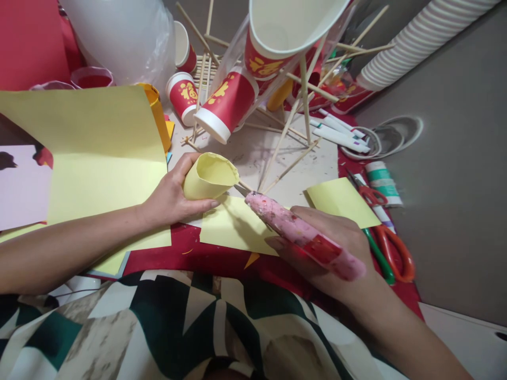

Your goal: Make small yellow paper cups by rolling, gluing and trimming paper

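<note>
My left hand [174, 186] is closed around a pale yellow paper tube [194, 183], its open end tilted up toward me. The rim looks slightly uneven. In my right hand [336, 243] is a pink utility knife [293, 227] with a red part near its back end. The knife's narrow metal tip reaches the right side of the tube's rim; I cannot tell whether it presses into the paper. Below both hands a yellow paper sheet [237, 224] lies on the red tabletop [158, 258]. A smaller folded yellow paper [343, 200] is just beyond my right hand.
Red paper cups [233, 100] hang in a wooden stick frame [304, 100] behind the hands. Large yellow sheets [106, 184] cover the left. Orange-and-green-handled scissors [392, 253], red-handled scissors [372, 195], a green-and-white roll [382, 182] and white markers [340, 134] lie right, near a grey wall [451, 174].
</note>
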`<state>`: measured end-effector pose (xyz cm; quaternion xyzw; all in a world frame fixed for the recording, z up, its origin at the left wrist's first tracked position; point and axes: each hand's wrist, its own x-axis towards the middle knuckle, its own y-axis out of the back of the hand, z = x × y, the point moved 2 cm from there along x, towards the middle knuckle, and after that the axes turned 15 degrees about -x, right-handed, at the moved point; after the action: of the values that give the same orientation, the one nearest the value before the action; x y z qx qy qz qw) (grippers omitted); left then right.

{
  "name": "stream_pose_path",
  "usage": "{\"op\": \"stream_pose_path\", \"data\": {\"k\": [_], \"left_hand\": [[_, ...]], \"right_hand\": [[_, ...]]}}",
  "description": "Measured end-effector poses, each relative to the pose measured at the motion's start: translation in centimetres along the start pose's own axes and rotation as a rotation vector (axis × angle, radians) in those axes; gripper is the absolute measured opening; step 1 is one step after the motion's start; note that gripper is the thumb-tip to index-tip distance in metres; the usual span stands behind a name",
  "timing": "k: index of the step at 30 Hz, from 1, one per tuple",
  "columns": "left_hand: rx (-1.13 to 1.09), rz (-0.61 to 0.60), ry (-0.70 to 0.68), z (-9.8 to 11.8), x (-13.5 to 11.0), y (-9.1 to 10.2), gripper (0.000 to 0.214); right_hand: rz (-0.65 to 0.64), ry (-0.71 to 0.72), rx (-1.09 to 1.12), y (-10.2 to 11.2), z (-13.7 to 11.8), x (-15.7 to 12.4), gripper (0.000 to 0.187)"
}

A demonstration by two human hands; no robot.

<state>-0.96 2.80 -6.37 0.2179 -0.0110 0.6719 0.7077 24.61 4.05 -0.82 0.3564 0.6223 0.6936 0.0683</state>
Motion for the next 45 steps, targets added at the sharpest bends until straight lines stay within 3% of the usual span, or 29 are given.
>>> {"op": "stream_pose_path", "data": {"k": [8, 16, 23, 29, 36, 45], "left_hand": [[0.003, -0.006, -0.011, 0.0, 0.0, 0.1, 0.066], [-0.005, -0.017, 0.018, 0.1, 0.1, 0.0, 0.066], [0.06, -0.058, -0.081, 0.2, -0.2, -0.3, 0.065], [0.115, -0.103, -0.124, 0.1, -0.4, -0.5, 0.065], [0.141, -0.12, -0.219, 0.3, -0.7, -0.8, 0.062], [0.18, -0.144, -0.207, -0.1, -0.7, -0.9, 0.064]], "right_hand": [[-0.008, -0.105, 0.142, 0.0, 0.0, 0.1, 0.036], [-0.019, -0.13, 0.152, 0.1, 0.3, -0.4, 0.033], [0.042, -0.122, 0.26, -0.2, 0.1, -0.1, 0.011], [0.004, -0.14, 0.223, -0.4, -0.1, 0.2, 0.022], [0.029, -0.125, 0.154, -0.7, -0.1, 0.5, 0.022], [0.017, -0.103, 0.132, -0.9, -0.3, 0.7, 0.021]]}}
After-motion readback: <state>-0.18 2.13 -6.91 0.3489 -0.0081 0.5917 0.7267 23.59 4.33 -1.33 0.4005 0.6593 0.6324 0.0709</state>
